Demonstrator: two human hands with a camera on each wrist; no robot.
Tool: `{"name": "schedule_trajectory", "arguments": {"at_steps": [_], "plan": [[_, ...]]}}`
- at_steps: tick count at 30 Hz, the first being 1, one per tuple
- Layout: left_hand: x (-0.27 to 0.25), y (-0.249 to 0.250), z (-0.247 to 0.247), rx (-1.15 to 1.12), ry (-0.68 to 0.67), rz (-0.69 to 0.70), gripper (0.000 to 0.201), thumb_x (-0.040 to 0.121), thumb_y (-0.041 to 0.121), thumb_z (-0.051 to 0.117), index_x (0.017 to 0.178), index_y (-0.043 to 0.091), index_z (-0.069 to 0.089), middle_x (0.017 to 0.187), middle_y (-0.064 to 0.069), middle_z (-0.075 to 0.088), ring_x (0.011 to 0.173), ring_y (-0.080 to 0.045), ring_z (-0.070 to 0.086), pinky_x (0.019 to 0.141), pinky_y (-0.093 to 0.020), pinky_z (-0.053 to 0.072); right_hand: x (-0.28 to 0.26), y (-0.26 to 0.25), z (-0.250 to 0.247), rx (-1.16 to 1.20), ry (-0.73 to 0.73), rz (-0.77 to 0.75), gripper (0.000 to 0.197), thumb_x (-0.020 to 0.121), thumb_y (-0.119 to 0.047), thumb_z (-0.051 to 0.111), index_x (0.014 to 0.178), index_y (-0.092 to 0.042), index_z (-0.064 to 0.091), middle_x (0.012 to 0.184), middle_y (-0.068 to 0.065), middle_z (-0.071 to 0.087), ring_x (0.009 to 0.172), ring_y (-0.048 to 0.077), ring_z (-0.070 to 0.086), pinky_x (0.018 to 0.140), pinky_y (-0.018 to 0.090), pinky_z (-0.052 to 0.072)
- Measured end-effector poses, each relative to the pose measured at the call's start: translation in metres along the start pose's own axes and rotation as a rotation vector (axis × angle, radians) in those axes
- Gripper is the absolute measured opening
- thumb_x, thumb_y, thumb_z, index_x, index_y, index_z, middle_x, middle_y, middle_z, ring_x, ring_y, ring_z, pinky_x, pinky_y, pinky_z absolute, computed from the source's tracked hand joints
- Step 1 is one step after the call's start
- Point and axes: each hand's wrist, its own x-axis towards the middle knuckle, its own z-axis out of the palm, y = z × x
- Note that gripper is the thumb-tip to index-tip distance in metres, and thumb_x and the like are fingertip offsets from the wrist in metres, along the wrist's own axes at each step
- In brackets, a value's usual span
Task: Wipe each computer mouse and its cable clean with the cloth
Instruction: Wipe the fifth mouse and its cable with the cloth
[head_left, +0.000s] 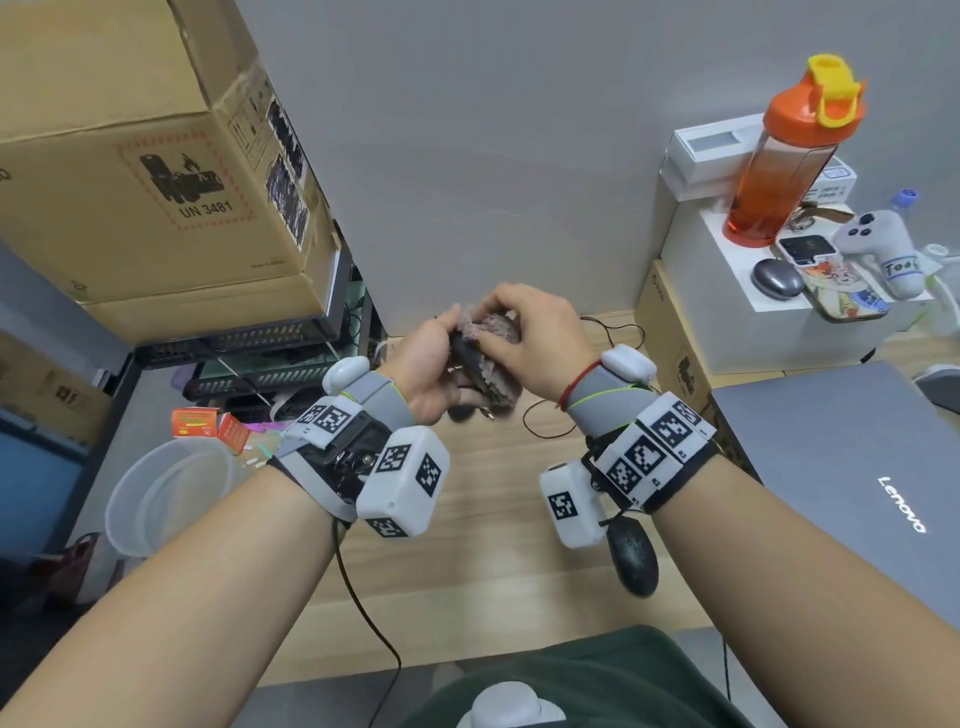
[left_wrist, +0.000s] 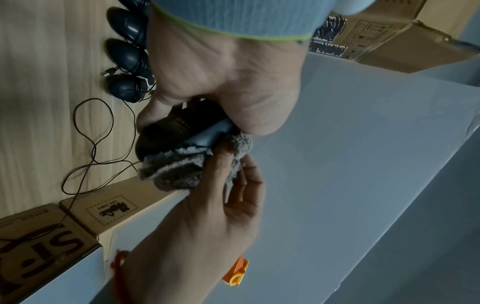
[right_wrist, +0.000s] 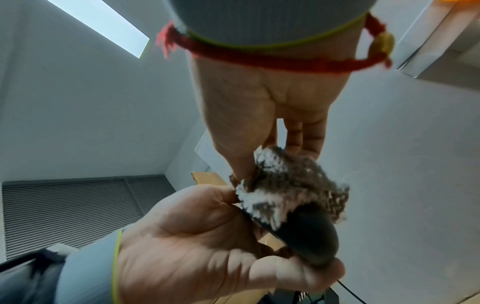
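Head view | left hand (head_left: 423, 364) cups mouse (head_left: 467, 358) | right hand (head_left: 535, 338) pinches cloth (head_left: 493, 332) onto it

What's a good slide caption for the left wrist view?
Left hand grips a black computer mouse while right hand rubs it with fuzzy grey cloth.

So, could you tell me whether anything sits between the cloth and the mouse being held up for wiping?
Nothing visible does. The left hand grips the black mouse above the desk, and the right hand presses the grey cloth directly onto its surface. The fingers back the cloth from behind.
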Motion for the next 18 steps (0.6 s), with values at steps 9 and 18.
{"name": "schedule_trajectory", "arguments": {"at_steps": [9, 18], "plan": [[-0.004, 0.001, 0.004, 0.074, -0.018, 0.014, 0.044, 0.109, 0.044, 0.036, 0.092, 0.012, 0.06, 0.068, -0.01, 0.065, 0.057, -0.028, 0.066, 0.059, -0.049, 0.061, 0.001, 0.007, -0.003, 0.115, -0.028, 0.03, 0.014, 0.076, -0.025, 0.08, 0.08, -0.029, 0.067, 0.086, -0.004, 0.065, 0.072, 0.008, 0.053, 0.072, 0.022, 0.04], [0.001, 0.004, -0.004, 0.046, 0.076, -0.004, 0.046, 0.109, 0.046, 0.035, 0.079, 0.014, 0.049, 0.052, -0.004, 0.055, 0.05, -0.022, 0.06, 0.05, -0.033, 0.053, -0.014, 0.008, -0.001, 0.142, -0.251, -0.059, 0.022, 0.068, -0.026, 0.088, 0.083, -0.02, 0.073, 0.085, -0.009, 0.061, 0.075, -0.002, 0.055, 0.072, 0.015, 0.039]]}}
